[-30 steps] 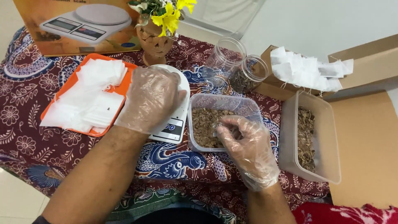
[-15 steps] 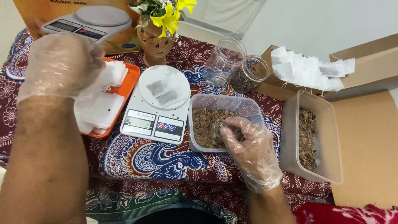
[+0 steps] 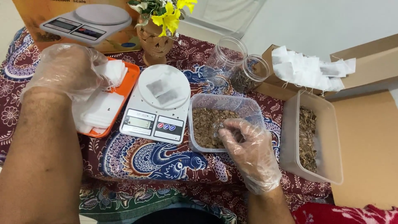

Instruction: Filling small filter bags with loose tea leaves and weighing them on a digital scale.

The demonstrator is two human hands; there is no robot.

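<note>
Hiding part of the orange tray (image 3: 132,79), the left hand (image 3: 68,70) hovers.

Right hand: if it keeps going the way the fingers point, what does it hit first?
The right hand points up-left into the clear tub, so probably the dried brown mix inside; its fingertips look about there already, though depth is unclear.

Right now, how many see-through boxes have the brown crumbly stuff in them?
2. One clear box sits beside the scale, under the right hand. The other clear box sits further right.

L hand (image 3: 68,70) gloved, raised, fingers curled in loose grip; R hand (image 3: 248,151) gloved, fingertips pinched, palm down.
</note>
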